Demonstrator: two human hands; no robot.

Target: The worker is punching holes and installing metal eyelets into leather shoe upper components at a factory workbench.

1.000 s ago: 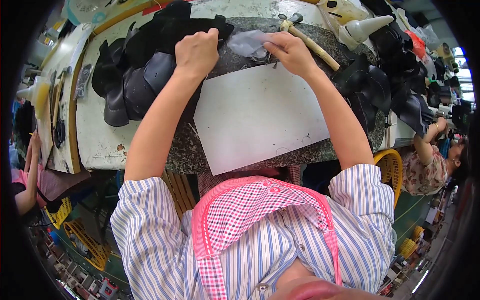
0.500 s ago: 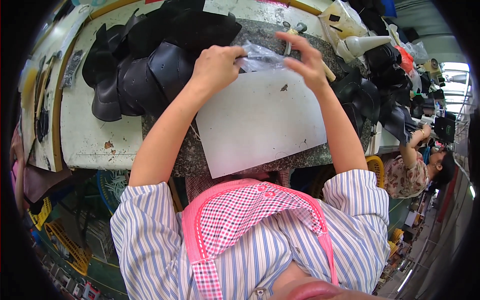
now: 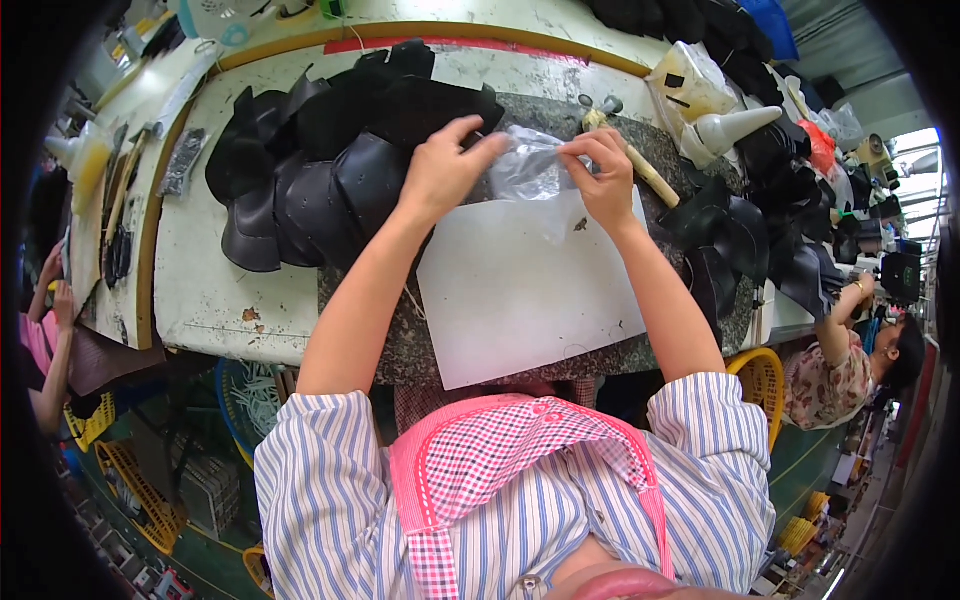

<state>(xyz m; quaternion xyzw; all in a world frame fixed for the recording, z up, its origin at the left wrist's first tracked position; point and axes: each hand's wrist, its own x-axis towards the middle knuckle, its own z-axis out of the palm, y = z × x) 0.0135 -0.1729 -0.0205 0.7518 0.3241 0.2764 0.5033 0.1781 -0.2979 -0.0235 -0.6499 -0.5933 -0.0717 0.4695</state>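
A crinkled clear plastic bag (image 3: 527, 172) lies over the far edge of a white sheet (image 3: 530, 300) on a dark speckled slab (image 3: 400, 335). My right hand (image 3: 603, 180) pinches the bag's right upper edge between thumb and fingers. At the bag's left side, my left hand (image 3: 445, 172) has thumb and fingers apart, the tips close to the plastic; whether they touch it I cannot tell. Black curved leather-like pieces (image 3: 310, 205) are heaped just left of that hand. A tool with a pale wooden handle (image 3: 655, 178) lies beyond my right hand.
A white nozzle bottle (image 3: 735, 128) leans by a yellowed plastic container (image 3: 690, 80) at the far right. More black pieces (image 3: 725, 225) lie to the right. Co-workers sit at both sides, one in a flowered top (image 3: 820, 385). Yellow baskets (image 3: 762, 395) stand below the table's edge.
The view has shifted, so the table sits lower. My left hand has come off the bag and its fingers have spread. My right hand, spread before, now pinches the bag, which lies more opened out.
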